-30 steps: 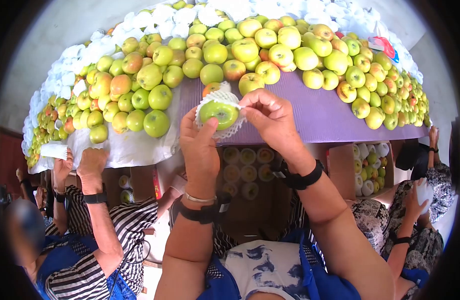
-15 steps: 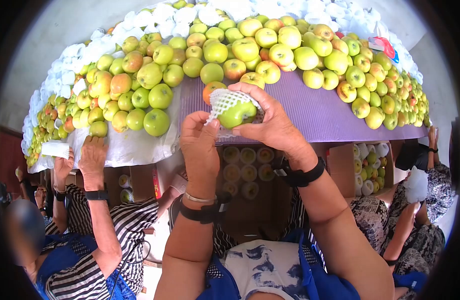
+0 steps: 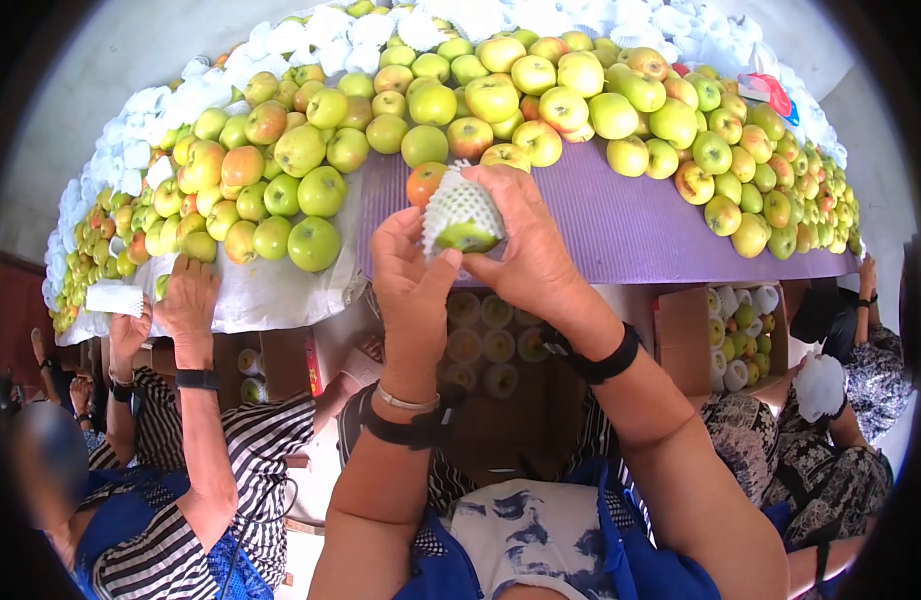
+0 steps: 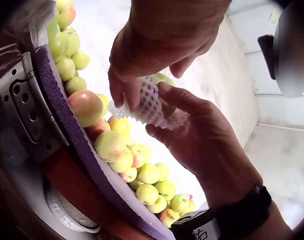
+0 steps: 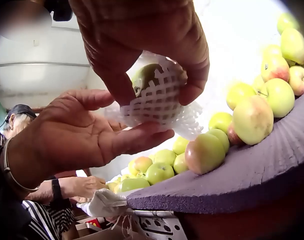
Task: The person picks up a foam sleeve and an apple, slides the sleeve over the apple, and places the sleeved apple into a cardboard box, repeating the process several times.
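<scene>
A green apple [image 3: 467, 237] in a white foam net [image 3: 464, 205] is between the two hands in the head view. My left hand [image 3: 409, 275] holds its left side, thumb at the lower edge. The right hand [image 3: 533, 245] grips the other side with fingers and thumb. In the left wrist view, left-hand fingers lie on the net [image 4: 151, 102] and the right thumb presses the apple. The right wrist view shows the right hand [image 5: 147, 37] pinching the netted apple from above, with the left hand [image 5: 77, 132] beneath and beside the net [image 5: 159, 102].
Loose apples [image 3: 491, 98] and white foam nets [image 3: 326, 30] are heaped along the purple-covered table [image 3: 601, 225]. Below its edge are an open box of wrapped apples [image 3: 498, 345] and another box [image 3: 684, 345] at right. People work on both sides; one hand [image 3: 189, 300] is at left.
The apple has turned in the hands, and the net covers more of its upper side. The right hand has moved from pinching the net's edge to gripping the apple's side.
</scene>
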`<state>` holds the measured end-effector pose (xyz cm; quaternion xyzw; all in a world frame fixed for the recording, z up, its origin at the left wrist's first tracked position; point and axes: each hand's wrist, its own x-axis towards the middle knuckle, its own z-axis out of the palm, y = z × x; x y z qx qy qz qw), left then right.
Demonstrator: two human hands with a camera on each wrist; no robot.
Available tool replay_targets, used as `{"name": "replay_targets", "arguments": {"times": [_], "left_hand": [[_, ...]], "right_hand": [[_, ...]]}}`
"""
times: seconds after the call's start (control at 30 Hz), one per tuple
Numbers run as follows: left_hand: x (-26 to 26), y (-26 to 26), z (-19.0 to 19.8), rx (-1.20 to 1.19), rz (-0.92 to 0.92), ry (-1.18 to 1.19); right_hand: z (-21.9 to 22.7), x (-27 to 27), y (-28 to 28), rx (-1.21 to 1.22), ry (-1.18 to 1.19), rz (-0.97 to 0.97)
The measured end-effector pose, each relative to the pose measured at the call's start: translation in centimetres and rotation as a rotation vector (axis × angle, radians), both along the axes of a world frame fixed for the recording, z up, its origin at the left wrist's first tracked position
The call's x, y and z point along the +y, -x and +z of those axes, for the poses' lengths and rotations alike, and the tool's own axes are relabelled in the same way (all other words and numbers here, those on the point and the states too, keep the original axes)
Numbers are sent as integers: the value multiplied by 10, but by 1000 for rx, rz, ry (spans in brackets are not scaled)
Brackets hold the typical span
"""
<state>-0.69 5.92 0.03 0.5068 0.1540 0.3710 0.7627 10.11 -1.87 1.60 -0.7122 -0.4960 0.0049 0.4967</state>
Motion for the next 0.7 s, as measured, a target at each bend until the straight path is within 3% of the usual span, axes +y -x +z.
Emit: {"name": "replay_targets", "arguments": {"times": [0.23,0.3,0.4,0.5,0.63,0.7], "left_hand": [[8,-1,7,-253,-227,195],[11,1,4,-167,-165,184],[15,2,-1,-149,-164,267],[14,3,4,-154,-216,359],[11,5,1,-159,-318,444],[8,3,4,-148,-288,439]], "right_hand": [[18,-4,12,-63,-53,55],[21,-3,17,-144,-37,110],[23,-7,11,129,-202,254],[22,-5,-1,455,-332,-9],[11,-7,-18,642,-262,7],[15,-9,-19,663,-117,-38]]}}
